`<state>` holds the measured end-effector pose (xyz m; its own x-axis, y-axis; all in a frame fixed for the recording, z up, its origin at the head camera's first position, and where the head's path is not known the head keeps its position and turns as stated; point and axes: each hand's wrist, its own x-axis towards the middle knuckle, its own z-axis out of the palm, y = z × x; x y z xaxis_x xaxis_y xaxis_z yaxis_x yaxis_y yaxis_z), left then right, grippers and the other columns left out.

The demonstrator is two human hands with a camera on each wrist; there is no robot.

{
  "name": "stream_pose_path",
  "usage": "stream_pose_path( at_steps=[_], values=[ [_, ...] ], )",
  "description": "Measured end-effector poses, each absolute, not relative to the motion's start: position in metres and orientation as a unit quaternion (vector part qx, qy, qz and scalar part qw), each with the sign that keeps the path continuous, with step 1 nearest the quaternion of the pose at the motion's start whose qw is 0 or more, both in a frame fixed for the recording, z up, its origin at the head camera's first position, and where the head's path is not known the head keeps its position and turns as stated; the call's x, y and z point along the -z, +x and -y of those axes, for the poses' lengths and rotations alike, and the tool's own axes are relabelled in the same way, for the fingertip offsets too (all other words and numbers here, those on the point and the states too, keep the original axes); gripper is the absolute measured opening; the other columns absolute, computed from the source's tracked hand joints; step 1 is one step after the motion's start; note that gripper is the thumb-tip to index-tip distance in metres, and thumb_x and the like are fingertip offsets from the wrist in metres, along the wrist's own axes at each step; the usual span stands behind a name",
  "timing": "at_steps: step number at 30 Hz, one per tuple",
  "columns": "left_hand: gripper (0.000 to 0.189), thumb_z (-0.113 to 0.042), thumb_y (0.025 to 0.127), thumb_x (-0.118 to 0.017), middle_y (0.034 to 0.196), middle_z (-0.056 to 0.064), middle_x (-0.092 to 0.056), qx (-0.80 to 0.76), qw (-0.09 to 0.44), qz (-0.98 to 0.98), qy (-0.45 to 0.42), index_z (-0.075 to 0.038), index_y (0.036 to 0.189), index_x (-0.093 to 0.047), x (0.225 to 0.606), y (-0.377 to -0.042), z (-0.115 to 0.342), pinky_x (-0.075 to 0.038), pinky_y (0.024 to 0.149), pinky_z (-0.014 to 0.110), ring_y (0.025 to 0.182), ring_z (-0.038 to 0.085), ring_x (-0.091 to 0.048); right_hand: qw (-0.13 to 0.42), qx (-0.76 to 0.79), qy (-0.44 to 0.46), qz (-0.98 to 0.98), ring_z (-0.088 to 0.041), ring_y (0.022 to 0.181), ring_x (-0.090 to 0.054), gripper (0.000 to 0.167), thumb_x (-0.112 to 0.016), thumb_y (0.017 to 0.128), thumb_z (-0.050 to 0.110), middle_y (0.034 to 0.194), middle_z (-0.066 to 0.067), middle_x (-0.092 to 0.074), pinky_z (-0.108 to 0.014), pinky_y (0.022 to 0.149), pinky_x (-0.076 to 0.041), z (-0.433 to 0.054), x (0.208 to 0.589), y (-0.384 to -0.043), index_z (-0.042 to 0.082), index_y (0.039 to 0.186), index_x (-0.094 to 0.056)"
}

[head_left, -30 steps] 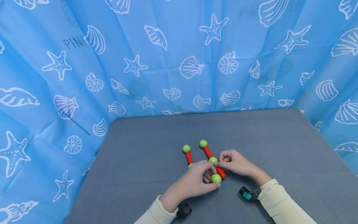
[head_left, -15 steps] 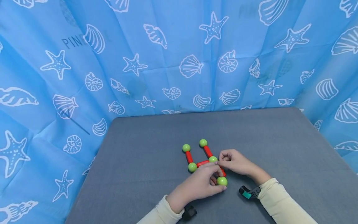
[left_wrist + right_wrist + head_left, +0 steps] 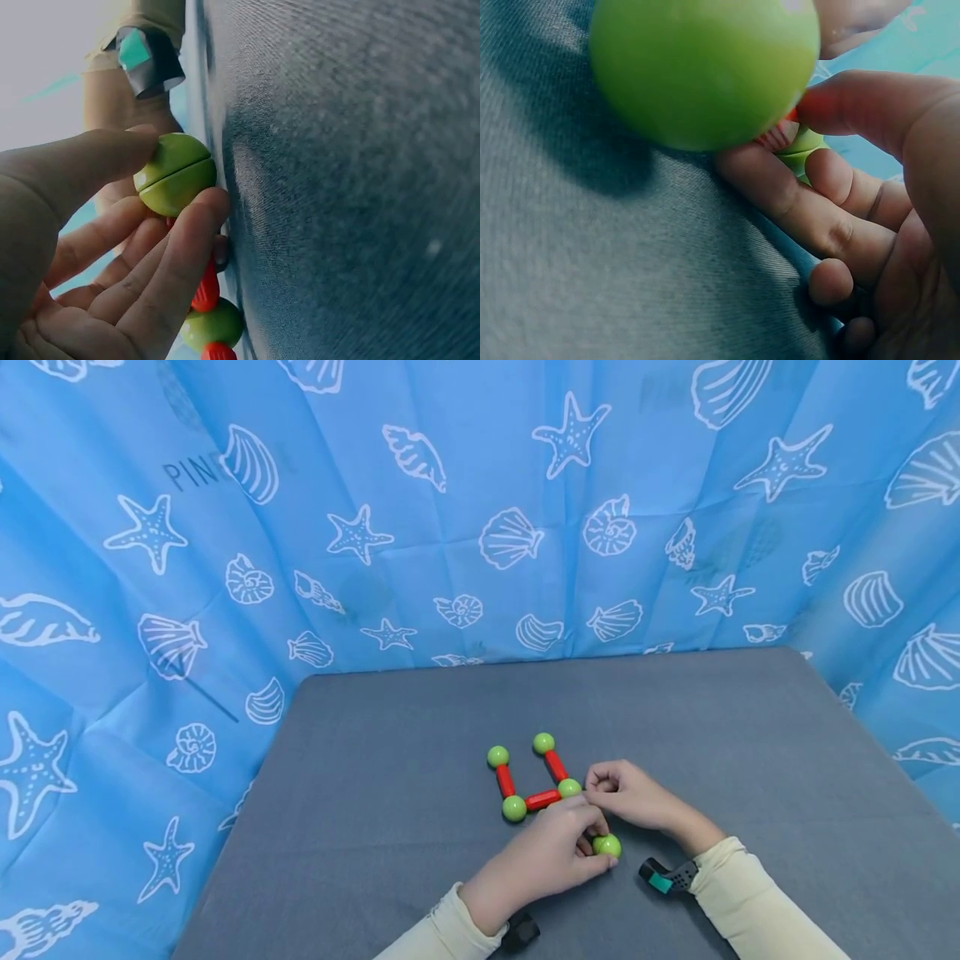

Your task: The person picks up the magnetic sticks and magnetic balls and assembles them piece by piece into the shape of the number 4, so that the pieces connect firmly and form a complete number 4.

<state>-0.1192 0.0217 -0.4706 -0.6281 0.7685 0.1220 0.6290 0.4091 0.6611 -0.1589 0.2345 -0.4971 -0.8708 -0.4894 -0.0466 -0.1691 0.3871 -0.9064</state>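
Observation:
My left hand (image 3: pixel 543 856) pinches a green ball (image 3: pixel 607 847) between thumb and fingertips, low over the table. A seam line runs round this ball in the left wrist view. My right hand (image 3: pixel 633 795) pinches a red rod (image 3: pixel 782 133) just behind that ball, as the right wrist view shows; in the head view the left hand hides the rod. The rod leads to another green ball (image 3: pixel 569 788). From there a red rod (image 3: pixel 556 766) runs back to a far ball (image 3: pixel 543 743), and a cross rod (image 3: pixel 542 800) reaches the left corner ball (image 3: pixel 513 808).
Another red rod (image 3: pixel 506 781) joins the left corner ball to a far left ball (image 3: pixel 498 757). All lie on a grey cloth-covered table (image 3: pixel 390 760). A blue curtain (image 3: pixel 450 527) with white shells and starfish hangs behind. Each wrist wears a dark strapped device (image 3: pixel 667 875).
My left hand has moved right with its green ball, closer to the rod at my right hand. The cross rod and left corner ball have come into view. The right hand stays put.

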Motion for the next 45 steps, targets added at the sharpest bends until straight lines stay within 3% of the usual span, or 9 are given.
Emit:
stream_pose_path(
  at_steps=[10,18,25,31,37,45],
  values=[
    [0.018,-0.018,0.097,-0.081,0.107,0.004,-0.07,-0.398,0.144,-0.824,0.375,-0.009,0.109,-0.072,0.457,-0.139,0.005,-0.055,0.075,0.011,0.079,-0.008,-0.063,0.156,0.509,-0.206,-0.821,-0.001,0.059,-0.042,0.019,-0.065,0.103,0.012,0.067,0.009,-0.052,-0.021,0.059,-0.038,-0.232,0.496,-0.162,0.002,0.087,-0.061],
    [0.02,-0.018,0.089,-0.088,0.088,0.005,-0.068,-0.343,0.144,-0.877,0.305,-0.008,0.092,-0.071,0.446,-0.163,0.04,-0.049,0.065,0.019,0.07,0.005,-0.055,0.16,0.49,-0.184,-0.837,-0.005,0.064,-0.053,0.024,-0.071,0.103,0.024,0.073,0.002,-0.062,-0.022,0.062,-0.044,-0.232,0.494,-0.159,0.006,0.088,-0.064],
    [0.022,-0.016,0.087,-0.09,0.089,0.006,-0.066,-0.322,0.145,-0.897,0.264,-0.01,0.092,-0.069,0.442,-0.171,0.059,-0.048,0.065,0.024,0.073,0.009,-0.052,0.134,0.512,-0.184,-0.828,-0.007,0.067,-0.051,0.011,-0.072,0.101,0.017,0.086,-0.005,-0.068,-0.024,0.062,-0.044,-0.236,0.494,-0.158,0.006,0.103,-0.069],
    [0.023,-0.013,0.085,-0.09,0.09,0.006,-0.068,-0.303,0.166,-0.904,0.25,-0.011,0.091,-0.068,0.443,-0.171,0.064,-0.05,0.067,0.025,0.073,0.01,-0.054,0.13,0.513,-0.171,-0.831,-0.016,0.072,-0.053,0.024,-0.073,0.101,0.02,0.104,-0.008,-0.072,-0.026,0.063,-0.044,-0.235,0.494,-0.159,0.009,0.123,-0.073],
    [0.021,-0.009,0.087,-0.088,0.09,0.005,-0.067,-0.319,0.17,-0.899,0.248,-0.01,0.091,-0.067,0.446,-0.174,0.068,-0.052,0.068,0.024,0.074,0.009,-0.057,0.124,0.499,-0.185,-0.837,-0.017,0.073,-0.057,0.025,-0.077,0.099,0.021,0.107,-0.007,-0.072,-0.026,0.063,-0.047,-0.233,0.496,-0.164,0.015,0.123,-0.076],
    [0.017,-0.005,0.09,-0.083,0.096,0.003,-0.064,-0.327,0.154,-0.9,0.243,-0.009,0.096,-0.068,0.45,-0.181,0.073,-0.053,0.074,0.027,0.084,0.016,-0.061,0.134,0.5,-0.199,-0.832,-0.016,0.075,-0.059,0.028,-0.081,0.095,0.019,0.102,-0.007,-0.069,-0.026,0.064,-0.049,-0.229,0.495,-0.167,0.013,0.122,-0.076]
  ],
)
